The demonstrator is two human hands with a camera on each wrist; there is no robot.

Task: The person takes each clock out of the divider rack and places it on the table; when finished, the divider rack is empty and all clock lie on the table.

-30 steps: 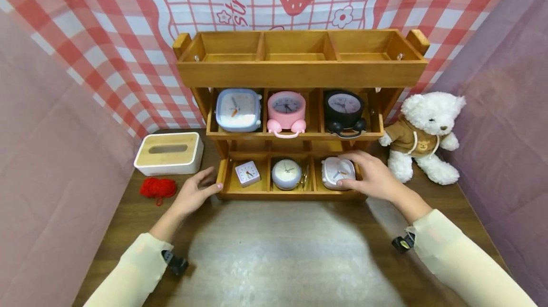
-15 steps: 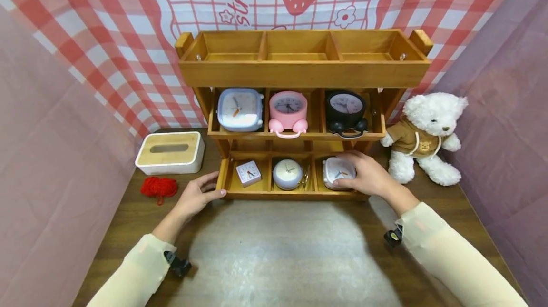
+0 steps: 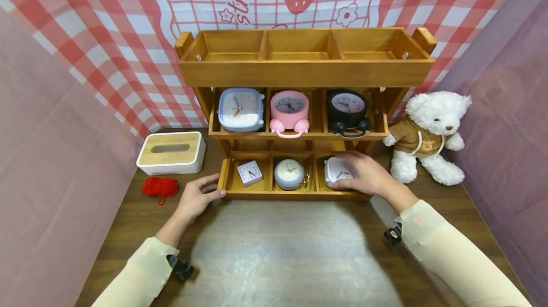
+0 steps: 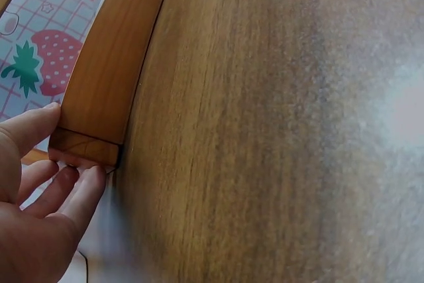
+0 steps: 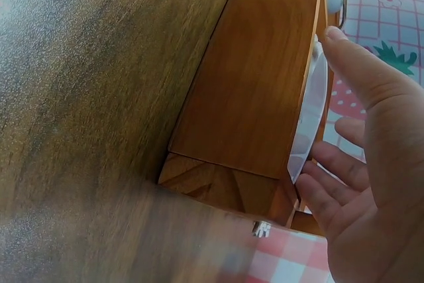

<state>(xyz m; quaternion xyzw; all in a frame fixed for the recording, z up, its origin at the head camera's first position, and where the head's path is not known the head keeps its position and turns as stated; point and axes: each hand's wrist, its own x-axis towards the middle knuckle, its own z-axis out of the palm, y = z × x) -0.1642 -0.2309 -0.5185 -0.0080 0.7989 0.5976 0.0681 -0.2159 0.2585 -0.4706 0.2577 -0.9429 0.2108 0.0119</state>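
Observation:
A three-tier wooden shelf (image 3: 306,74) stands against the back cloth. My left hand (image 3: 194,198) grips the left end of its lowest tier, thumb at the front edge and fingertips against the end face. In the lowest tier's right compartment sits a white alarm clock (image 3: 336,172), partly hidden by my right hand (image 3: 365,173), whose thumb and fingers hold it at its sides. The right wrist view shows a thin strip of that clock (image 5: 309,120) above the front board. A small square clock (image 3: 250,173) and a round clock (image 3: 288,174) occupy the other two lower compartments.
The middle tier holds a blue clock (image 3: 241,109), a pink clock (image 3: 289,113) and a black clock (image 3: 347,111). Left of the shelf are a tissue box (image 3: 171,153) and red yarn (image 3: 160,187). A white teddy bear (image 3: 429,138) sits at the right.
My left hand has moved slightly right onto the shelf's end. My right hand has shifted a little on the white clock, which stays in its compartment.

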